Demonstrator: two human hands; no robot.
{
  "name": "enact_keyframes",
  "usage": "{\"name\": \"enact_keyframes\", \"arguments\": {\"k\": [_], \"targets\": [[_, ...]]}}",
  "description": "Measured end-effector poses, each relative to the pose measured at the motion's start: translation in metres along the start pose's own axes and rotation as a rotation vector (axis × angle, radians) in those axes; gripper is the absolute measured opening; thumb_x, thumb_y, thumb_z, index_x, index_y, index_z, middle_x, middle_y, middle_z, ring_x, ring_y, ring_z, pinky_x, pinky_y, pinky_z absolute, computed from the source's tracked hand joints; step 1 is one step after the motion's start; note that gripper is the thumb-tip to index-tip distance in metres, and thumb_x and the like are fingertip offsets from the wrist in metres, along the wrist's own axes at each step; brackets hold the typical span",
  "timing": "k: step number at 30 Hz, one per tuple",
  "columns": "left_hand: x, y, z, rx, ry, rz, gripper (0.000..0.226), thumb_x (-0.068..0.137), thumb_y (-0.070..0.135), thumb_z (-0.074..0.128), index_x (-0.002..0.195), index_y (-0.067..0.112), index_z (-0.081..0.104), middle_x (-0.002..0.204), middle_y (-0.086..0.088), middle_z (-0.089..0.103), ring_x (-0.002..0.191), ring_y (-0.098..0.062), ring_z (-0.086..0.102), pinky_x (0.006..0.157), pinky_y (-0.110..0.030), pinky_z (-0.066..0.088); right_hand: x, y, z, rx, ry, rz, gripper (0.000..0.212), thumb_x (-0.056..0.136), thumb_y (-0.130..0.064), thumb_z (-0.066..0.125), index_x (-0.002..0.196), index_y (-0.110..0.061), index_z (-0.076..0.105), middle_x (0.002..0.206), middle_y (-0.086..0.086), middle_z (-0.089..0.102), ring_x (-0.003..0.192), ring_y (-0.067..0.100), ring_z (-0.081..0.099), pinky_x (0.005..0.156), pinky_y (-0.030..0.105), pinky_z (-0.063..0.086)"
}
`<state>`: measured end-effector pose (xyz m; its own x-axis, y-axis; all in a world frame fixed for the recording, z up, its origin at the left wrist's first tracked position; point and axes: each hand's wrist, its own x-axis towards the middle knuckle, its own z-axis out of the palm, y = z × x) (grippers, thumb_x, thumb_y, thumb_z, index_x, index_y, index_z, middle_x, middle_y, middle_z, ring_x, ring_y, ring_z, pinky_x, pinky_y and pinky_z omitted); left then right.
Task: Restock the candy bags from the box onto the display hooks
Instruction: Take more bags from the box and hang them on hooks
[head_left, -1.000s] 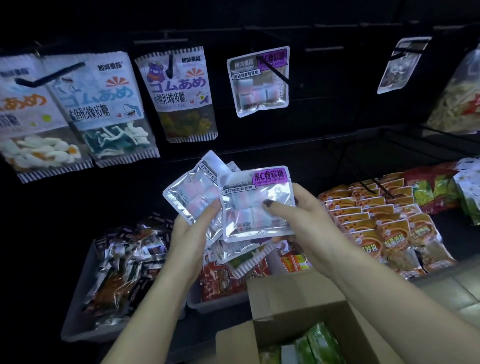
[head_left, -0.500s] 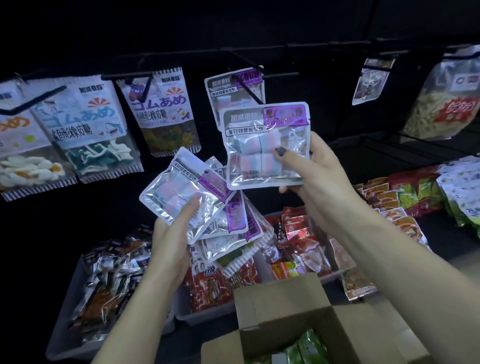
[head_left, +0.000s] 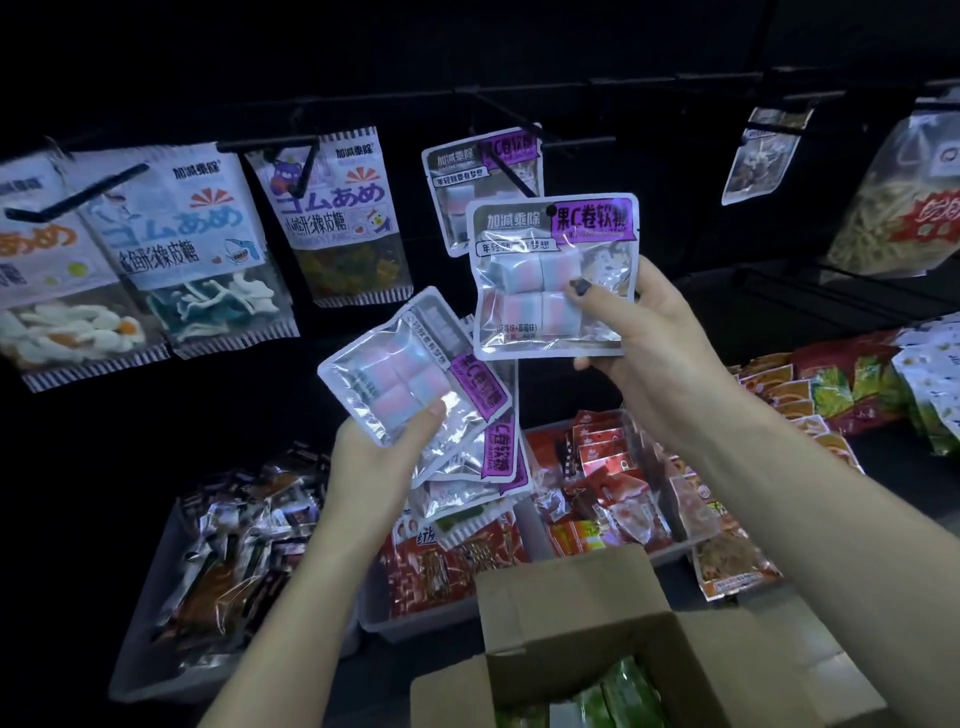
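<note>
Candy bag (head_left: 553, 275) held upright (right hand (head_left: 649, 332)) below hook (head_left: 506, 171).

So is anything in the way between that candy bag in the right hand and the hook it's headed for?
Nothing visible blocks it. The right hand holds the candy bag just below and in front of the hook, where one matching bag already hangs further back, leaving the tip free.

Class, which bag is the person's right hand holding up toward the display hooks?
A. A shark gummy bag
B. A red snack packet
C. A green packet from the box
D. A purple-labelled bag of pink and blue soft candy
D: the right hand grips the purple-labelled soft candy bag, with pink and blue cubes visible inside.
</note>
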<state>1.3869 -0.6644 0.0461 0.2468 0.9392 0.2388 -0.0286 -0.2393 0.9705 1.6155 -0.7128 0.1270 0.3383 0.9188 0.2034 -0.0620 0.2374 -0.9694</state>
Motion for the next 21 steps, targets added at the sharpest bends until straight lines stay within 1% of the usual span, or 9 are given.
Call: {"name": "enact_keyframes", "arguments": {"k": [1,2,4,6,9,12,17,21], "targets": [[0.000,-0.002,0.000,0.036,-0.013,0.018,0.017,0.097,0.023,0.071,0.108,0.037,0.072,0.101,0.028,0.076,0.088,0.007,0.072,0.067,-0.006,0.052,0.001,0.000,0.000,0.000,0.002,0.002,0.030,0.101,-0.015,0.064,0.131,-0.014,0.062,0.127,0.012,0.072,0.095,0.021,0.070,0.062,0.032,0.049],[0.000,-0.002,0.000,0.080,-0.027,0.040,0.017,0.097,0.023,0.072,0.107,0.036,0.072,0.100,0.028,0.076,0.086,0.006,0.072,0.066,-0.005,0.052,0.001,0.000,0.000,0.001,0.005,0.003,0.030,0.101,-0.015,0.064,0.131,-0.013,0.062,0.127,0.013,0.071,0.094,0.021,0.069,0.062,0.032,0.049],[0.000,-0.004,0.002,0.165,-0.050,0.072,0.015,0.096,0.022,0.073,0.106,0.033,0.074,0.100,0.027,0.076,0.092,0.005,0.071,0.072,-0.002,0.049,0.002,0.000,0.000,0.009,0.010,0.004,0.030,0.101,-0.014,0.064,0.131,-0.011,0.062,0.127,0.014,0.071,0.093,0.021,0.069,0.061,0.032,0.048],[0.000,-0.004,0.004,0.219,-0.075,0.089,0.017,0.095,0.021,0.074,0.103,0.036,0.074,0.101,0.030,0.075,0.099,0.009,0.069,0.078,0.002,0.045,0.002,-0.001,0.000,0.010,0.010,0.001,0.031,0.101,-0.015,0.064,0.132,-0.011,0.062,0.127,0.014,0.071,0.093,0.020,0.069,0.061,0.031,0.048],[-0.002,-0.002,0.006,0.261,-0.089,0.108,0.025,0.094,0.021,0.075,0.099,0.045,0.069,0.098,0.040,0.071,0.098,0.015,0.067,0.079,0.003,0.044,0.004,-0.001,0.000,0.007,0.001,-0.002,0.031,0.101,-0.016,0.064,0.131,-0.013,0.062,0.128,0.013,0.071,0.095,0.021,0.069,0.062,0.031,0.048],[-0.001,-0.002,0.007,0.283,-0.083,0.118,0.027,0.094,0.022,0.075,0.099,0.047,0.067,0.096,0.045,0.068,0.098,0.018,0.065,0.078,0.005,0.042,0.008,0.001,0.001,-0.005,-0.003,0.004,0.029,0.101,-0.016,0.064,0.130,-0.013,0.063,0.127,0.012,0.072,0.097,0.023,0.070,0.062,0.031,0.049],[0.002,-0.002,0.009,0.277,-0.079,0.123,0.026,0.094,0.021,0.075,0.097,0.046,0.067,0.097,0.043,0.068,0.098,0.018,0.065,0.078,0.005,0.042,0.021,0.003,0.001,-0.025,-0.011,0.027,0.026,0.101,-0.017,0.064,0.127,-0.015,0.064,0.124,0.012,0.073,0.096,0.023,0.070,0.062,0.029,0.052],[0.008,-0.003,0.010,0.259,-0.059,0.103,0.020,0.095,0.022,0.074,0.089,0.039,0.068,0.094,0.033,0.073,0.095,0.011,0.069,0.079,0.004,0.043,0.042,0.006,0.003,-0.040,-0.024,0.050,0.027,0.101,-0.019,0.065,0.128,-0.014,0.064,0.124,0.016,0.072,0.093,0.021,0.069,0.064,0.028,0.053]]}}
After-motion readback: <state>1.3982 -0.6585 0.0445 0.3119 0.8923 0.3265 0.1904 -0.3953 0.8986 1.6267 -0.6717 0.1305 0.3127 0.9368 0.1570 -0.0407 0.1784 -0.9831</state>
